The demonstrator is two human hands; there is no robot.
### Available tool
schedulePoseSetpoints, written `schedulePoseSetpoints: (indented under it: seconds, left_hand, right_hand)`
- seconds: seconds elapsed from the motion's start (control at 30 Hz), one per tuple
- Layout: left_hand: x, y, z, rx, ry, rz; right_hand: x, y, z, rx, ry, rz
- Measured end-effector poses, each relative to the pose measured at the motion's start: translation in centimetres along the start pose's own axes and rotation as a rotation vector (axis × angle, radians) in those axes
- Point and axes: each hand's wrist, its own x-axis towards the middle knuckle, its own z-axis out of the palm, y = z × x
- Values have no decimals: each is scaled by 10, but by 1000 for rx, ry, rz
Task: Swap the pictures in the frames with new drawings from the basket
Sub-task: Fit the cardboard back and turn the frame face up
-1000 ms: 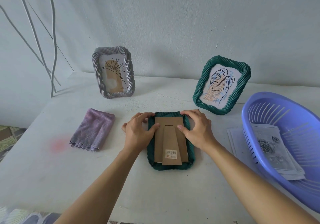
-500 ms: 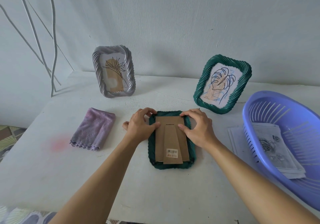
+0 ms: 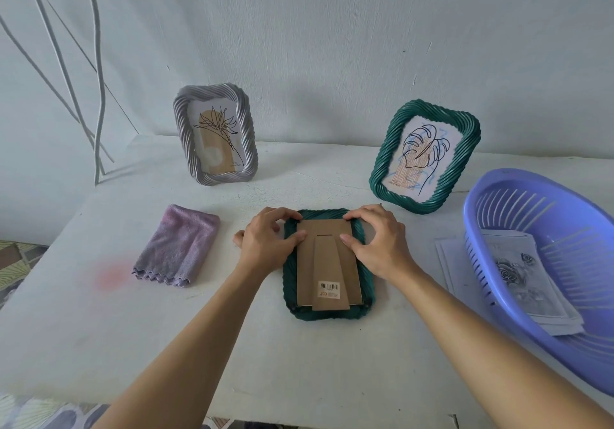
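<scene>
Counter (image 3: 299, 372), seen from the head camera. A green frame (image 3: 329, 315) lies face down at centre, with its cardboard backing (image 3: 327, 255) uppermost and a barcode label (image 3: 329, 287) near its lower end. The left hand (image 3: 265, 245) and right hand (image 3: 378, 245) flank the frame's far end. On each, the fingers are curled, with the forefinger tip at a top corner of the backing and the thumb pressed on its face, pinching it.

To the right stands a purple basket (image 3: 531, 196) holding drawings (image 3: 518, 272), with loose sheets (image 3: 448, 255) just beside it on the counter. A second green frame (image 3: 385, 176) stands upright behind the right hand, and a grey frame (image 3: 186, 136) stands behind the left. A folded lilac cloth (image 3: 176, 245) lies to the left of the left hand. Nothing lies between the hands and the backing.

Compared with one second ago, the face-down frame keeps its place and both hands remain at its far end.
</scene>
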Motion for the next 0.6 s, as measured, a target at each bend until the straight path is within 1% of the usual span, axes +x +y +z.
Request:
schedulePoseSetpoints:
  seconds: [0.13,0.23,0.47,0.6]
  left_hand:
    - [1,-2,0,5,-5,8]
    - [-4,-3,2,23,21,38]
    - [-16,-6,3,11,49,139]
    - [-40,-13,-9,-8,112,204]
  right_hand:
    - [-2,2,1,0,-2,-5]
    - [-3,1,0,31,-11,-3]
    - [-11,-1,-12,70,-104,3]
    - [-48,-4,-21,49,-40,-79]
